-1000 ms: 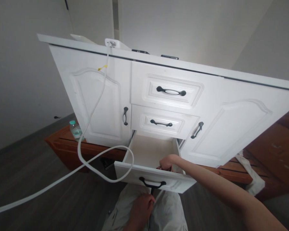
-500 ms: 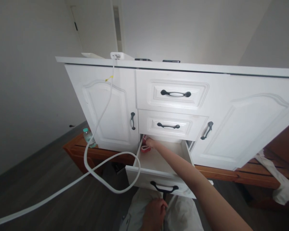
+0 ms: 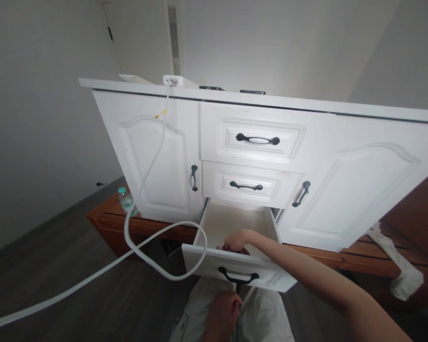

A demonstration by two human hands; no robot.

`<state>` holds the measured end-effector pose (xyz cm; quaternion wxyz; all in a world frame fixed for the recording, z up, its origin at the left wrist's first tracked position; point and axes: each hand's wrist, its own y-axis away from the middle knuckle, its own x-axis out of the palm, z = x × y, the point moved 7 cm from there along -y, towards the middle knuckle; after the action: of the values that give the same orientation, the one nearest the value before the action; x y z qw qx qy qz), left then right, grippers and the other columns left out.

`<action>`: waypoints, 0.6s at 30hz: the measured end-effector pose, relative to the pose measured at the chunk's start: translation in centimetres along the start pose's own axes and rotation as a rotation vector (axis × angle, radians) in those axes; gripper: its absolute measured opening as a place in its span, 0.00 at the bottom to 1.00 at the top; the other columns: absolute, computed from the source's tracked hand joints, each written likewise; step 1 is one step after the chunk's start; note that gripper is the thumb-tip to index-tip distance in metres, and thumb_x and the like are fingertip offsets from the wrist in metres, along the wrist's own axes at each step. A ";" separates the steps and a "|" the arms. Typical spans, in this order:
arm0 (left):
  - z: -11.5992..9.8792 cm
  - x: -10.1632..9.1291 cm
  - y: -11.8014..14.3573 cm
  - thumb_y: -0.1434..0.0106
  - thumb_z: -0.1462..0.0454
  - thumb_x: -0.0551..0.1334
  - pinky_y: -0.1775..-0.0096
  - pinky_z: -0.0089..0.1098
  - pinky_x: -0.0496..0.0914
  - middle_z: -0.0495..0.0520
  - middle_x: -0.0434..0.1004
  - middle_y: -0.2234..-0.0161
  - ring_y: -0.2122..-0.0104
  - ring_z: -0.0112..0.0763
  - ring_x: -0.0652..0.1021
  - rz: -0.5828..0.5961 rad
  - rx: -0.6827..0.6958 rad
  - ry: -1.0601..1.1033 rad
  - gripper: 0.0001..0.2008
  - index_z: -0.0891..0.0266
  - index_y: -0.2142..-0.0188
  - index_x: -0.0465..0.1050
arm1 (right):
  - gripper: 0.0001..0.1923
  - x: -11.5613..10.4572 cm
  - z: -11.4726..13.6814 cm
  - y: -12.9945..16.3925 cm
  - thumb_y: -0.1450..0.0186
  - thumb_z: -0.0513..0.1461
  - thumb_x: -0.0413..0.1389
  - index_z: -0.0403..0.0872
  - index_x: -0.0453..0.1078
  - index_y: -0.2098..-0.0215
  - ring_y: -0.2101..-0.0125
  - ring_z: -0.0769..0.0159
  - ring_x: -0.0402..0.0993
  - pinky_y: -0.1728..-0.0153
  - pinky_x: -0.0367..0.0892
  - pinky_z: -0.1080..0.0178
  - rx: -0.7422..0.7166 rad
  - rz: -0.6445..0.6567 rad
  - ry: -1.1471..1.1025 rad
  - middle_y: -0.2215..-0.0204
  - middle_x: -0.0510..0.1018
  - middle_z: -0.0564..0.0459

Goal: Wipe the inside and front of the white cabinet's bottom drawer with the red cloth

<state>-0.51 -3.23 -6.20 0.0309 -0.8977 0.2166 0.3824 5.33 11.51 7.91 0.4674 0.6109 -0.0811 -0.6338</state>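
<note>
My right hand (image 3: 237,240) is down inside the open bottom drawer (image 3: 235,223), at its front, fingers curled around a small red thing (image 3: 224,247) that lies against the inner face of the drawer front; most of it is hidden, so I cannot tell what it is or how firm the grip is. My left hand (image 3: 223,311) rests low on my lap, loosely closed just below the drawer's black handle (image 3: 238,277); whether it holds anything I cannot tell.

Risks, as I judge them: the drawer stands far out over my knees, and weight from my forearm on its front edge could tip or strain it. The red thing could snag on the drawer front as it comes up, since the grip is partly blind. A thick white cable (image 3: 153,228) hangs from the cabinet top (image 3: 306,102) and loops against the drawer's left front corner; any movement of the drawer could drag it and pull down what it is plugged into.

Around: two shut drawers above, a shut door on each side, a water bottle (image 3: 125,200) on the wooden base at left, a white cloth (image 3: 395,270) at right. Two dark flat items lie on top.
</note>
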 end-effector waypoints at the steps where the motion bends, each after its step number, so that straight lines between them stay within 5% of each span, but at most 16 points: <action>1: 0.0 -0.1 0.1 0.36 0.70 0.54 0.54 0.29 0.65 0.49 0.83 0.59 0.56 0.31 0.78 0.007 -0.004 -0.006 0.16 0.54 0.59 0.79 | 0.04 0.8 -1.5 0.9 0.44 0.32 0.59 0.42 0.77 0.74 0.78 0.61 0.77 0.75 0.73 0.63 0.028 0.052 -0.007 0.80 0.78 0.53; 6: -0.8 -0.6 0.1 0.35 0.69 0.53 0.52 0.28 0.64 0.49 0.82 0.57 0.55 0.30 0.78 0.046 -0.020 -0.027 0.16 0.55 0.58 0.78 | 0.08 5.4 -8.8 6.7 0.42 0.35 0.57 0.39 0.78 0.72 0.81 0.58 0.77 0.78 0.72 0.59 0.242 0.184 -0.049 0.79 0.79 0.45; 9: -1.1 -0.5 -0.2 0.35 0.68 0.53 0.52 0.27 0.64 0.48 0.83 0.57 0.55 0.29 0.78 0.048 -0.019 -0.004 0.16 0.54 0.59 0.78 | 0.09 5.5 -9.8 7.5 0.41 0.35 0.58 0.38 0.80 0.67 0.77 0.54 0.80 0.74 0.73 0.57 0.267 0.140 0.010 0.74 0.82 0.41; 13: -1.2 -0.1 -0.3 0.35 0.68 0.52 0.53 0.28 0.64 0.48 0.82 0.59 0.56 0.29 0.78 0.039 -0.013 -0.014 0.16 0.54 0.60 0.78 | 0.10 0.1 -7.2 3.4 0.45 0.32 0.63 0.37 0.81 0.64 0.63 0.46 0.82 0.64 0.74 0.54 0.153 -0.161 0.218 0.64 0.84 0.35; 18: -0.7 0.1 0.0 0.36 0.68 0.53 0.51 0.29 0.65 0.49 0.82 0.58 0.54 0.31 0.78 0.042 -0.033 -0.041 0.16 0.54 0.59 0.79 | 0.17 -8.1 -3.1 -2.1 0.33 0.29 0.49 0.36 0.77 0.52 0.44 0.46 0.72 0.49 0.70 0.50 0.045 -0.597 0.230 0.46 0.76 0.30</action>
<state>-0.01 -3.37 -5.78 0.0124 -0.8854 0.2285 0.4046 5.45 19.78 11.39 0.2534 0.6854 0.1409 -0.6679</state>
